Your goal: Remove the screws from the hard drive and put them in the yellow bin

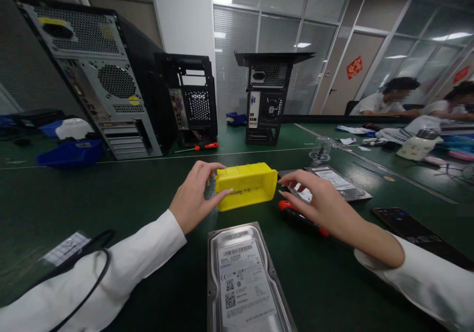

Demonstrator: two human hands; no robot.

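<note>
My left hand [194, 194] grips the left end of a small yellow plastic bin [246, 201], thumb inside the rim and fingers behind it. The bin is tipped on its side, its opening towards me, with small dark marks inside. Close by its right end is my right hand [322, 199], fingers curved and apart from the thumb, with nothing visible between them. Beneath that hand lies a red and black tool handle [301, 218], partly hidden. A silver hard drive [242, 282] lies label up in front of me. Another hard drive [338, 184] sits behind my right hand.
Computer cases stand at the back: a large one [144, 85] left, an open frame [213, 95], and another case [277, 80]. A red screwdriver [207, 146] lies before them. Blue bin [70, 154] is left, phone [418, 231] right. Other people [392, 97] sit beyond.
</note>
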